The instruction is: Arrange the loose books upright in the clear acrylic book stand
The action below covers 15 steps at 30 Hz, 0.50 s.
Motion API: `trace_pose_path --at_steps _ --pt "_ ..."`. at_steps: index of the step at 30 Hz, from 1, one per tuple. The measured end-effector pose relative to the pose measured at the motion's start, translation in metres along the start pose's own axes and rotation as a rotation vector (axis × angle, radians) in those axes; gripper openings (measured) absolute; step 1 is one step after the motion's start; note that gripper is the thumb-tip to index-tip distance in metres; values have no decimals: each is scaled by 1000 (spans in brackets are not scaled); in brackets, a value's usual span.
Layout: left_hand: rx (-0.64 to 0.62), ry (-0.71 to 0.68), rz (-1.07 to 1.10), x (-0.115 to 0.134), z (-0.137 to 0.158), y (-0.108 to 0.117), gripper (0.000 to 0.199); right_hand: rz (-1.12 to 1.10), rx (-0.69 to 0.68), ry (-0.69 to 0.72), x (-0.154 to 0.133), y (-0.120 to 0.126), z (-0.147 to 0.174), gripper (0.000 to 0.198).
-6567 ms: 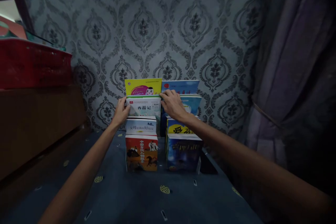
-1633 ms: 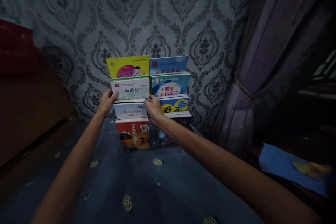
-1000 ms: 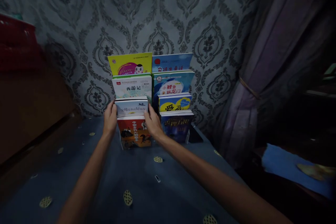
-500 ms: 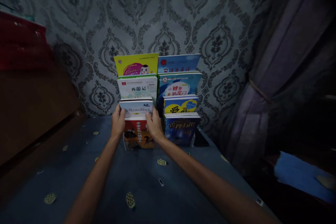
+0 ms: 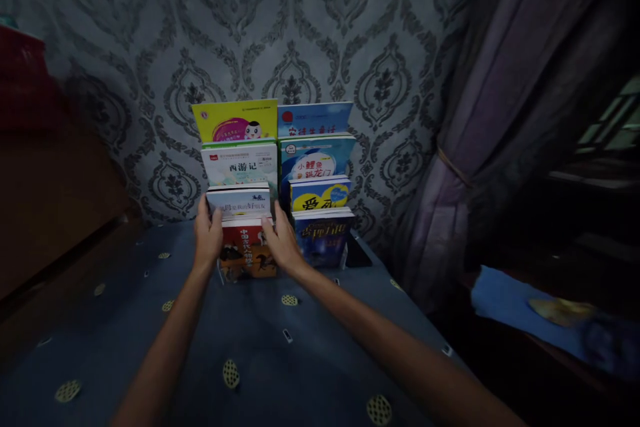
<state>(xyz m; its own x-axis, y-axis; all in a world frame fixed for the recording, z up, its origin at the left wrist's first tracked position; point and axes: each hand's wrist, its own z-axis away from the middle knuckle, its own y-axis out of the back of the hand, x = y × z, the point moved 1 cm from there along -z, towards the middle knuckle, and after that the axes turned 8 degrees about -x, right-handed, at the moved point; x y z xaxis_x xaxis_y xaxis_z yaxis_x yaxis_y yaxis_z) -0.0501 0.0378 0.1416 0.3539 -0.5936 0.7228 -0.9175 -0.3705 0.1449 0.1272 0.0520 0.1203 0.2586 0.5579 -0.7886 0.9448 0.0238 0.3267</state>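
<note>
A light blue book (image 5: 240,201) stands in the left column of a tiered stack of books, behind a red and orange book (image 5: 249,252) that hides its lower part. My left hand (image 5: 207,233) is closed on the light blue book's left edge, thumb in front and fingers round the side. At the opposite edge, my right hand (image 5: 284,240) holds it too, its thumb low by the red book's top right corner. Behind rise a white book (image 5: 239,165) and a yellow one (image 5: 225,119).
The right column has a dark blue book (image 5: 323,240), a blue and yellow book (image 5: 320,195), and two blue books behind. A dark flat object (image 5: 359,253) lies beside it. Patterned wallpaper (image 5: 390,80) backs the dark blue cloth (image 5: 260,320); a tied curtain (image 5: 450,173) hangs right.
The view has swung right, so the books sit further left in the picture. My right thumb has slid lower, off the light blue book's face; both hands stay at its edges.
</note>
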Motion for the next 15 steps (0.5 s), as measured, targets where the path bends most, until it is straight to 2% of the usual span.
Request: trace_pose_path --at_steps 2,3,5,7,9,11,15 --pt "127 -110 -151 26 16 -11 56 -13 4 80 -6 18 19 58" --pt "143 -174 -224 39 24 -19 56 -20 15 125 -8 30 28 55" --pt "90 -286 -285 63 40 -39 54 -2 71 209 -10 56 41 46" --pt "-28 -320 -252 76 51 -64 53 50 180 261 -7 85 46 40" --pt "-145 -271 -180 76 54 -90 54 118 304 276 5 112 41 40" --pt "-206 -164 -99 65 50 -114 58 172 403 253 24 133 30 45" --pt "-195 36 33 38 31 -151 66 55 406 68 66 150 -3 61"
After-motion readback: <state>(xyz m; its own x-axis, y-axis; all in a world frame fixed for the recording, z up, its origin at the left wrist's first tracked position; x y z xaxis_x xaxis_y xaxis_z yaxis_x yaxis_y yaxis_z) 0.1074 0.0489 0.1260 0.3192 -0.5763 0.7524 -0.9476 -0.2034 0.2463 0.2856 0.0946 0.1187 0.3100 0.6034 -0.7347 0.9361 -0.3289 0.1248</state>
